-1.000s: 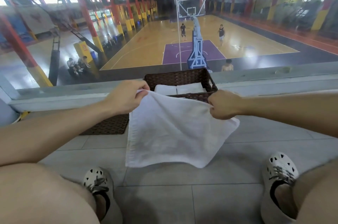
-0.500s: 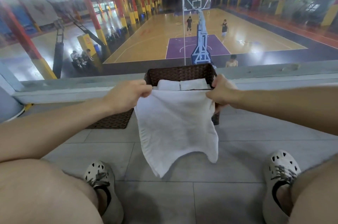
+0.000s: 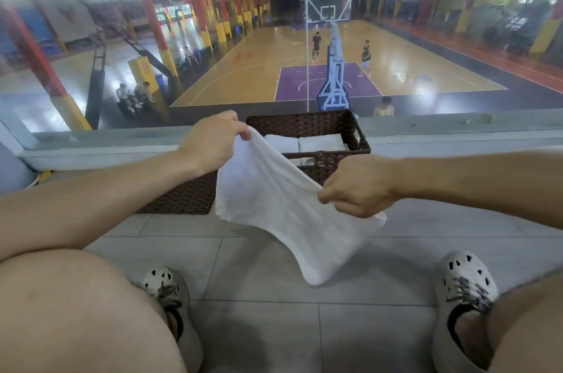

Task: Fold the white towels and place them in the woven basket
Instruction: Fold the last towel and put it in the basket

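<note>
A white towel [image 3: 283, 211] hangs in the air between my hands, stretched on a slant, its lower end drooping toward the tiled floor. My left hand [image 3: 210, 141] pinches its upper corner, up near the basket's left rim. My right hand [image 3: 356, 186] grips the other corner, lower and nearer to me. Behind the towel stands the dark woven basket [image 3: 307, 124] on the floor by the window ledge. Two folded white towels [image 3: 304, 144] lie side by side inside it.
A dark woven lid or mat [image 3: 182, 195] lies flat on the floor left of the basket. My knees and two white perforated shoes [image 3: 164, 284] frame the grey tiled floor [image 3: 259, 327]. A glass wall behind the ledge [image 3: 457, 134] overlooks a basketball court.
My right hand has dropped and come toward me with its corner, while my left hand has risen a little. The towel now slants instead of hanging level.
</note>
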`<act>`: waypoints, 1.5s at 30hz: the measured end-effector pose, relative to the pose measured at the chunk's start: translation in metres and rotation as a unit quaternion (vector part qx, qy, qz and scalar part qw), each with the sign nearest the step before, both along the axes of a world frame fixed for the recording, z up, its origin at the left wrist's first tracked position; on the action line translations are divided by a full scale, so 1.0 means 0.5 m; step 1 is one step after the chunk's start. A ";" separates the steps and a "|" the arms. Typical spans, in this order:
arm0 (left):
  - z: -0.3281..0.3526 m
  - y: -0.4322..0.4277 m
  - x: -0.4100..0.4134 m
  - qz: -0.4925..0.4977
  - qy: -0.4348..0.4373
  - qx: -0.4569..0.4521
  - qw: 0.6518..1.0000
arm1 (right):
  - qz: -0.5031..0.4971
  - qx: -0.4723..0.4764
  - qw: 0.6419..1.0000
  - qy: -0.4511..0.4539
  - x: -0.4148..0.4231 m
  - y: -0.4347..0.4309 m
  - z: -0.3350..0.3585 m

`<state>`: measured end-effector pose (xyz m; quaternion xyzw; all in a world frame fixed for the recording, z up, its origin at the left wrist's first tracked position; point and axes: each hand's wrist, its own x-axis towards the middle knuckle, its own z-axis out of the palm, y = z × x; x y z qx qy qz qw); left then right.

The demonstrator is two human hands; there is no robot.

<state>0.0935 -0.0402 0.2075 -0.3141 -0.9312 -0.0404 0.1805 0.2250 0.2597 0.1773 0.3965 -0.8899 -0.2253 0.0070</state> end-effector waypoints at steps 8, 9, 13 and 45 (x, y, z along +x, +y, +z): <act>-0.021 -0.019 -0.010 -0.015 -0.028 -0.012 0.999 | 0.240 0.062 0.960 0.126 -0.029 -0.018 -0.006; -0.022 -0.020 -0.010 -0.023 -0.037 -0.014 0.999 | 0.262 0.069 0.956 0.114 -0.025 -0.030 0.000; -0.023 -0.019 -0.006 -0.063 -0.046 -0.051 0.996 | 0.297 0.052 0.952 0.048 -0.014 -0.069 -0.008; 0.014 0.063 0.048 -0.146 -0.076 0.148 0.975 | -0.217 -0.365 0.897 0.125 -0.039 -0.075 0.057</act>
